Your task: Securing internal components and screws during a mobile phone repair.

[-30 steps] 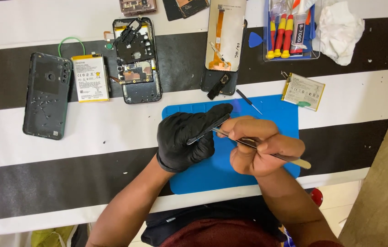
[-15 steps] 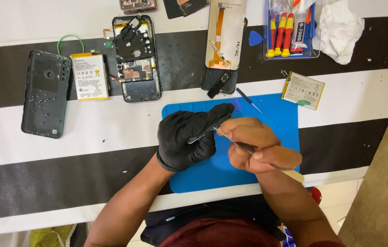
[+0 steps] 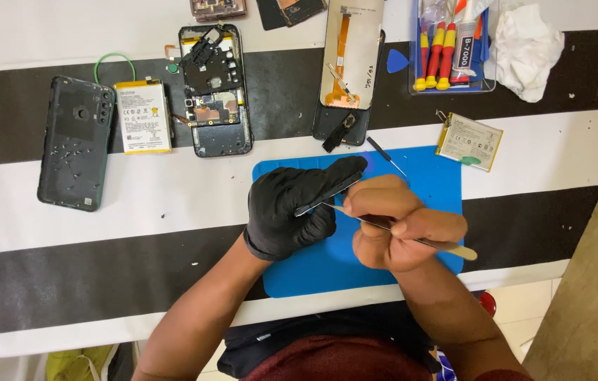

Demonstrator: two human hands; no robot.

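A desk [image 3: 66, 233] with broad black and white stripes carries everything. On it, near the person, lies a blue work mat [image 3: 440, 183], and both hands meet over its middle.

Beyond the mat's far edge rests a detached phone screen [image 3: 352, 56] with an orange ribbon cable, and left of it an opened phone [image 3: 215, 92] with its circuit board bare. Further left lie a dark back cover [image 3: 76, 141] and a flat white battery [image 3: 142, 116]. A blue tray of red-and-yellow screwdrivers [image 3: 447, 49] sits at the far right with a crumpled white cloth [image 3: 524, 46] beside it, and a second battery [image 3: 469, 141] lies just off the mat's right corner.

The left hand [image 3: 292, 208], in a black glove, is closed around a small dark strip-like part [image 3: 323, 197], pinning it between thumb and forefinger. The bare right hand [image 3: 401, 226] touches the left and grips slim metal tweezers [image 3: 447, 245], whose tips reach the part at the gloved fingertips. A small black screwdriver [image 3: 383, 154] lies on the mat just beyond the hands.
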